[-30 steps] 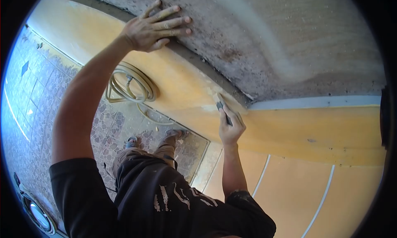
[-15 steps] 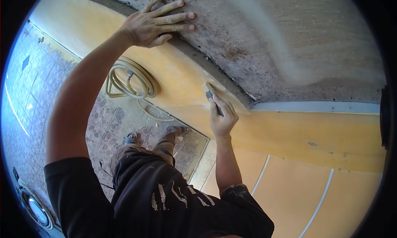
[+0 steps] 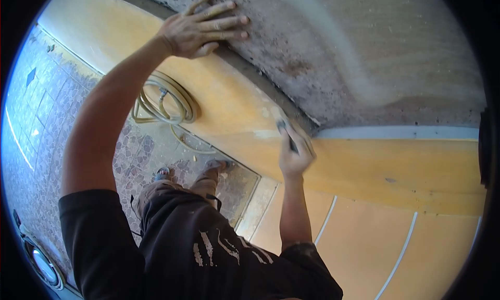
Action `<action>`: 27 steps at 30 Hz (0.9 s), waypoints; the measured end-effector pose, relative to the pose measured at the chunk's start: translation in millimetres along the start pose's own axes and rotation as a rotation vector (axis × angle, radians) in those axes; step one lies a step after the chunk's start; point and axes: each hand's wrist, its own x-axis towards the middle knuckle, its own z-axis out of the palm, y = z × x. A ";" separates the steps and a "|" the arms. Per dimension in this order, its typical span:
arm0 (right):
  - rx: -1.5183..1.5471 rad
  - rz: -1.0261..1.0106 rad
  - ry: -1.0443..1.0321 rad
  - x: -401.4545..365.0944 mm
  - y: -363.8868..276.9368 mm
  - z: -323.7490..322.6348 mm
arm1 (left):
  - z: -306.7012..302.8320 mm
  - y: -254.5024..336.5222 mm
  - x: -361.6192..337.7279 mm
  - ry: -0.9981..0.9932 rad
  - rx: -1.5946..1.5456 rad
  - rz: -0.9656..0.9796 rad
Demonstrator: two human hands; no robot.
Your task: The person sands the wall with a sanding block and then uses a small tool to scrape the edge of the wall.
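My left hand (image 3: 200,33) lies with its fingers spread against the rough grey surface (image 3: 323,76), close to where that meets the yellow wall (image 3: 229,86). My right hand (image 3: 297,155) is closed round the handle of a small paintbrush (image 3: 280,120) with pale bristles and a dark section above the grip. The brush tip is at the yellow wall, just beside the dark edge strip (image 3: 284,99). Motion blurs the bristles and fingers slightly, so firm contact is hard to judge. Pale patches show on the wall near the tip.
A coiled beige hose (image 3: 190,104) is by the foot of the wall, its loose end on the stone-patterned floor (image 3: 138,154). A round glass-fronted object (image 3: 46,266) stands at lower left. A white strip (image 3: 396,132) runs along the wall's corner on the right.
My right hand has moved right and slightly down with the paintbrush, along the wall toward the corner. My left hand stays spread on the grey surface, nearly still.
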 end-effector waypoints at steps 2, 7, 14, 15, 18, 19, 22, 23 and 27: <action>0.011 0.010 -0.063 9.1 -19.1 6.3 | -0.8 5.9 0.1 -0.031 -0.001 0.005; -0.038 0.061 -0.056 -0.9 -3.9 -7.1 | -11.0 1.5 1.6 -0.113 0.012 -0.039; -0.114 0.161 -0.015 -7.4 -16.7 -5.3 | -3.3 7.1 -1.7 -0.058 -0.015 -0.005; -0.134 0.175 -0.017 -9.8 -16.3 -11.4 | -5.0 7.8 -1.3 -0.078 -0.025 -0.020; -0.075 0.125 -0.018 -13.0 -2.4 -26.8 | -9.0 2.2 2.0 -0.111 -0.011 -0.072; -0.106 0.120 -0.048 -11.2 -1.7 -30.1 | -6.0 1.4 0.7 -0.049 0.039 -0.037; -0.106 0.105 -0.050 -11.5 -0.6 -31.3 | -6.0 -6.5 -0.5 -0.118 -0.025 0.028; -0.110 0.120 -0.054 -15.4 -3.4 -36.0 | -8.2 -4.0 0.6 -0.181 -0.024 0.012; -0.143 0.128 -0.083 -16.1 2.2 -44.9 | -8.1 -5.2 1.9 -0.218 -0.017 0.007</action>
